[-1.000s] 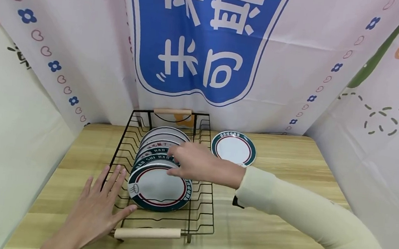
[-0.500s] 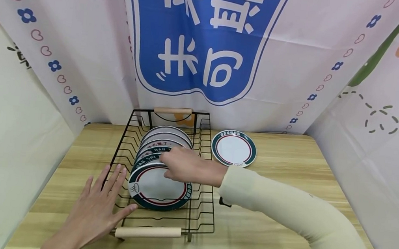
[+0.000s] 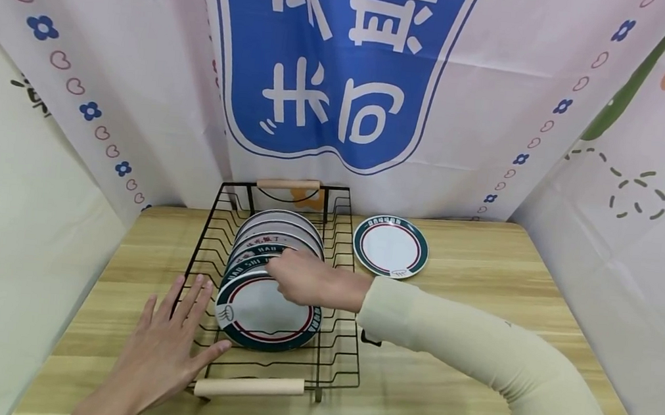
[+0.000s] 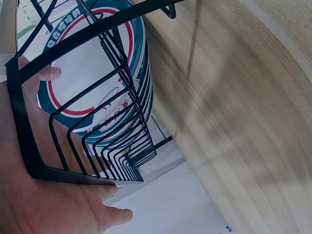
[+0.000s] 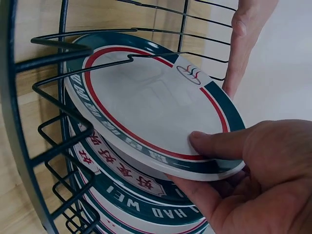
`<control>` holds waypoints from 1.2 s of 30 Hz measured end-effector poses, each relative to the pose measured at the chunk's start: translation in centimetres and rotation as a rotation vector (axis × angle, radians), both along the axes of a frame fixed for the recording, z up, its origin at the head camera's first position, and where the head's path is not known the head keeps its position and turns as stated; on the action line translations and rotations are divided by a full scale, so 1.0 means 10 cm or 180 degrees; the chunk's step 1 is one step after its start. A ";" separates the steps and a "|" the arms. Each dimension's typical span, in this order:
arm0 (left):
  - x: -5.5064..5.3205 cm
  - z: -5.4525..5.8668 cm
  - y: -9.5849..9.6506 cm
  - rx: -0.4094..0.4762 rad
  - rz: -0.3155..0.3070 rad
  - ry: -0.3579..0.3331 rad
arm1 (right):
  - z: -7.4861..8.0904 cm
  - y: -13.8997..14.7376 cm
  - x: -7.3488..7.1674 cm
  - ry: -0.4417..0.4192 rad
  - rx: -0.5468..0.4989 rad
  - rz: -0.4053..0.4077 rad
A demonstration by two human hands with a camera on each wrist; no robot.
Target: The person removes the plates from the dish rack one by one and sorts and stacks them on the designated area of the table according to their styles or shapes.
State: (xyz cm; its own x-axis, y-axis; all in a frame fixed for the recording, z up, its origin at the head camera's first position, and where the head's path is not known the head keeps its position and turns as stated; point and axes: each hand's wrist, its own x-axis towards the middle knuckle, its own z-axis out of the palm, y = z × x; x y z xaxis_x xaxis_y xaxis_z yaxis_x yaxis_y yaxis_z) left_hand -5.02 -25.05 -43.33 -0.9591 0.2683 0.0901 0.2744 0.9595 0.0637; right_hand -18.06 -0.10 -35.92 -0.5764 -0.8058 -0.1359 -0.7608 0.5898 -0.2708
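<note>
In the head view, a black wire dish rack [image 3: 336,387] with wooden handles holds a row of plates. The frontmost plate [image 3: 266,314] is white with a green rim and a red ring. My right hand [image 3: 308,278] pinches this plate's upper edge, and the right wrist view shows the thumb [image 5: 214,145] on its face and fingers behind. Other plates [image 5: 151,204] stand in the slots behind it. My left hand [image 3: 162,351] lies with spread fingers along the rack's left side, its palm against the black frame in the left wrist view.
A matching plate [image 3: 390,247] lies flat on the wooden table [image 3: 448,376], right of the rack. A printed cloth [image 3: 333,69] hangs behind the table, with further cloth at both sides.
My right hand has moved a little left and down onto the front plate's upper edge and now pinches it. The left hand stays by the rack.
</note>
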 end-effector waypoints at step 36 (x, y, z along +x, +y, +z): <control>0.01 -0.04 -0.03 0.0027 -0.0015 0.0146 | 0.29 0.38 0.08 0.0050 -0.0512 -0.0137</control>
State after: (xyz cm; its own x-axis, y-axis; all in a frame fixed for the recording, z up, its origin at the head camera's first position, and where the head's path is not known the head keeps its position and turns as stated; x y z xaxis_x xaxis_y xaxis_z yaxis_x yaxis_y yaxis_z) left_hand -4.91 -25.38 -43.77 -0.9526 0.2718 0.1364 0.2817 0.9577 0.0591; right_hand -17.25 3.69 -33.03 -0.6119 -0.7910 0.0020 -0.7406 0.5720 -0.3526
